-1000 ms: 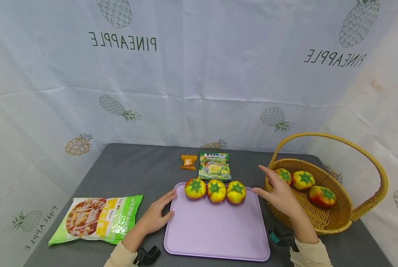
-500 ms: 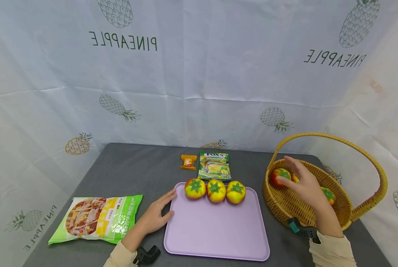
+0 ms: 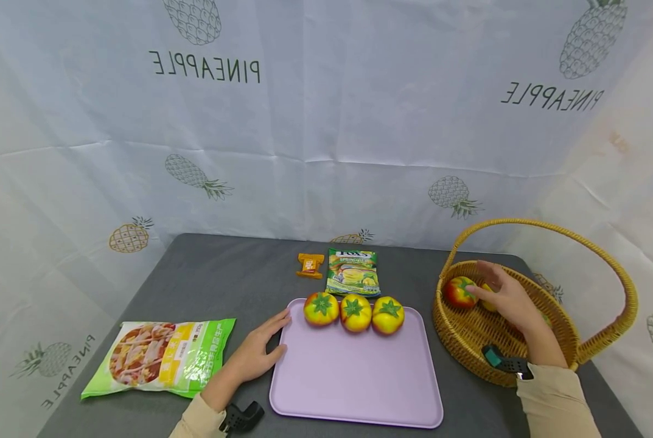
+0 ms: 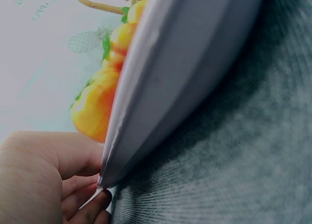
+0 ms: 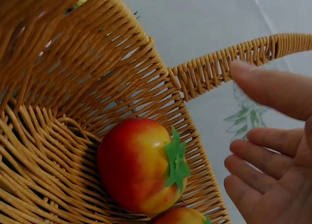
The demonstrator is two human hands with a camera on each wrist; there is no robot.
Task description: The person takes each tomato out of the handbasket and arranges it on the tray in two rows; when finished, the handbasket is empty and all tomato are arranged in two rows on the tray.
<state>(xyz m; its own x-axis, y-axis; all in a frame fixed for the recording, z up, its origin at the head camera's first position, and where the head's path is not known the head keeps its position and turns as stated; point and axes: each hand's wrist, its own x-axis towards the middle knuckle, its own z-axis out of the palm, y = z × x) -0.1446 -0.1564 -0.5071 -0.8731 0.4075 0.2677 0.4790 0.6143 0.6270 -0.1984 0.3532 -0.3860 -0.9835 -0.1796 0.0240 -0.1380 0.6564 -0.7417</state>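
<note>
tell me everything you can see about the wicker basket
The wicker basket is golden brown and roughly oval, with openwork walls and one tall arched handle, all apparently woven from cane or something similar. It stands upright on the dark grey table, right of the lilac tray and apart from it. Inside are at least two red-and-yellow persimmon-like fruits. The right grip is over its opening; whether it touches the wicker is unclear.

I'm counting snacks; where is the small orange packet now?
In the head view, the orange packet lies beyond the purple tray, just left of the green FOX'S bag.
</note>
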